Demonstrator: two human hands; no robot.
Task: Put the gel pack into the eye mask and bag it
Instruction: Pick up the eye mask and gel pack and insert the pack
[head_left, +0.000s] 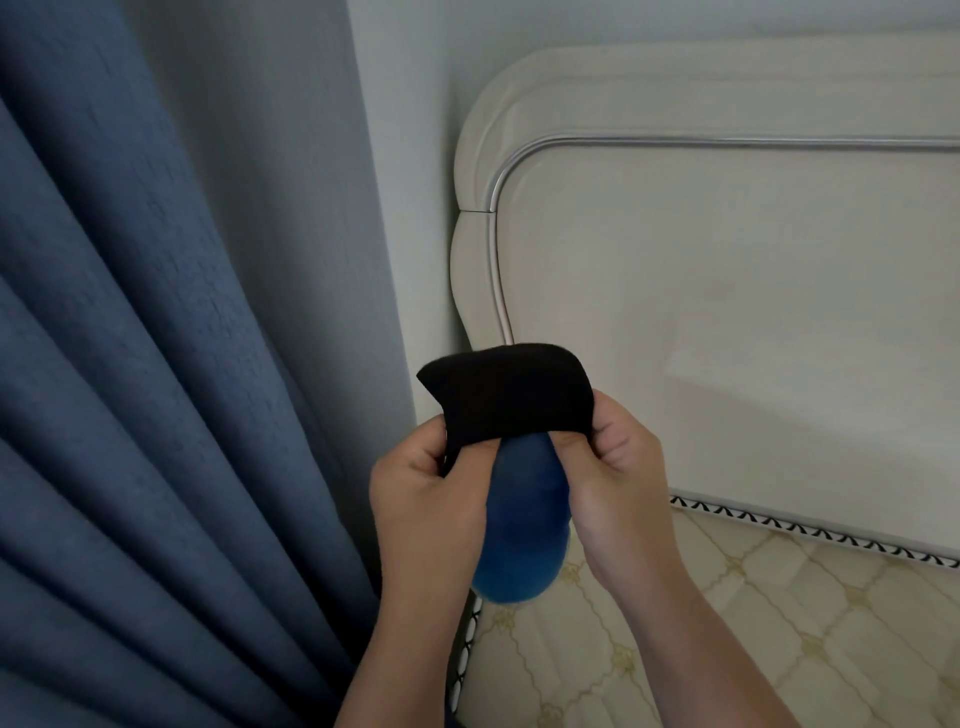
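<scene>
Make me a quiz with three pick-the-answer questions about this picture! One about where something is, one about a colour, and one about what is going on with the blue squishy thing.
1. Where is the curtain?
A. To the left of the hands
B. To the right of the hands
C. Lying on the mattress

2. What colour is the mask?
A. White
B. Black
C. Yellow

3. How far is the gel pack into the mask?
A. All the way in
B. Only its top end is under the mask's edge
C. It lies apart on the mattress

Answers:
1. A, the blue folds fill the left side, while the headboard and mattress are on the right.
2. B, the cloth pinched by the left hand and right hand is black.
3. B, most of the blue pack hangs out below the mask, between the hands.
</scene>
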